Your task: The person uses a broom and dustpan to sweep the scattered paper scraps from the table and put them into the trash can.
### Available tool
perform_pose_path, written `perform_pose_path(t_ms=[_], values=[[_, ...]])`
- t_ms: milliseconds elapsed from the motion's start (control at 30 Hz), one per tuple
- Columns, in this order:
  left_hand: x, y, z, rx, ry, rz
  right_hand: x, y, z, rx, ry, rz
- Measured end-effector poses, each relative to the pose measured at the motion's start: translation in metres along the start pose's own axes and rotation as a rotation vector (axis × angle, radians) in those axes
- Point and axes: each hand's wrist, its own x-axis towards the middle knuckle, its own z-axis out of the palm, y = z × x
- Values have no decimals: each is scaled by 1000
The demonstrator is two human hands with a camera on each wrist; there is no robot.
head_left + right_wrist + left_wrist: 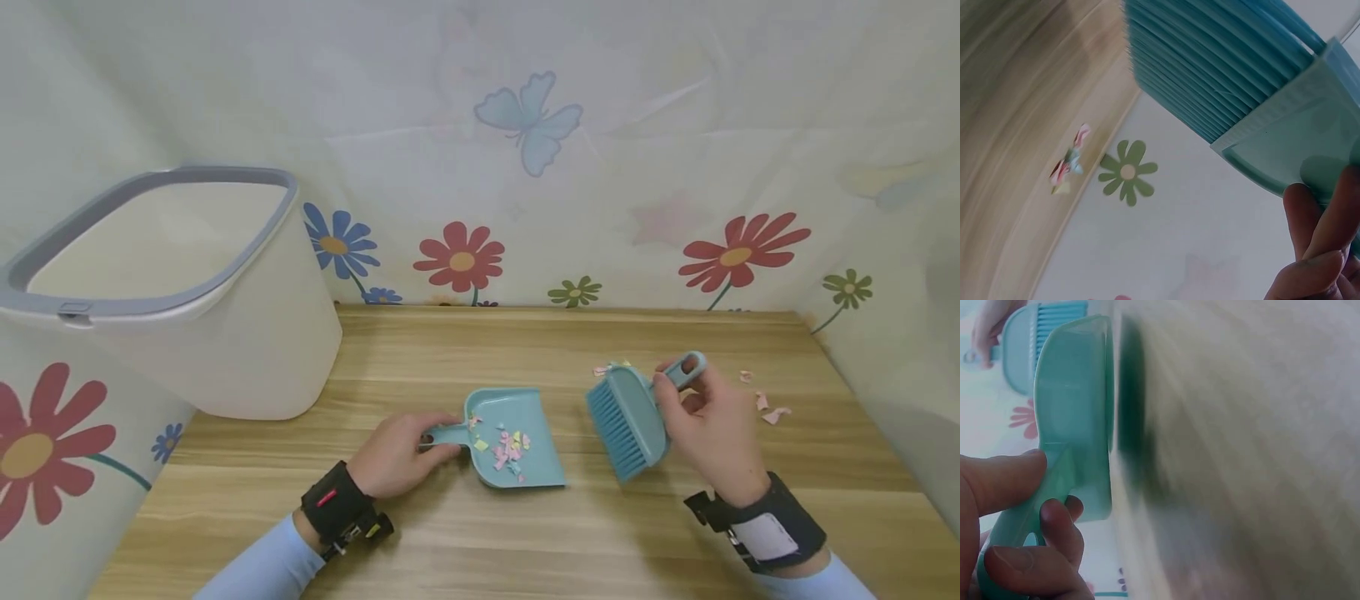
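Observation:
In the head view, my left hand (400,457) grips the short handle of a light-blue dustpan (536,425). Pink, yellow and blue paper scraps (510,448) lie in its pan. The left wrist view shows thumb and fingers wrapped about that handle, with the dustpan (1075,394) seen edge-on. To its right, my right hand (716,425) holds a matching hand brush (633,417) by the handle, bristles facing the dustpan's open edge but apart from it. In the right wrist view the brush (1291,137) shows above the table, fingers around its handle.
A large white bin (262,333) with a grey rim stands at the back left. More paper scraps (772,414) lie right of my right hand, and a few others (602,370) behind the brush. A flowered curtain (637,167) hangs behind the wooden table (480,542).

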Motion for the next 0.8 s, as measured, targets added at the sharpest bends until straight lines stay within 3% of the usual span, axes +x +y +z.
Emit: perform_pose_path(t_ms=[133, 267, 333, 467, 600, 800], values=[[0, 8, -13, -23, 18, -17, -2, 10, -13, -46, 26, 2], [-4, 18, -36, -50, 79, 26, -5, 17, -21, -78, 45, 19], [-8, 23, -52, -69, 135, 77, -7, 19, -23, -87, 48, 31], [-19, 36, -86, -12, 281, 166, -11, 23, -27, -132, 46, 41], [-32, 51, -118, 81, 409, 187, -13, 25, -28, -203, 30, 30], [-49, 70, -165, 170, 584, 222, -13, 30, -27, -324, 14, -70]])
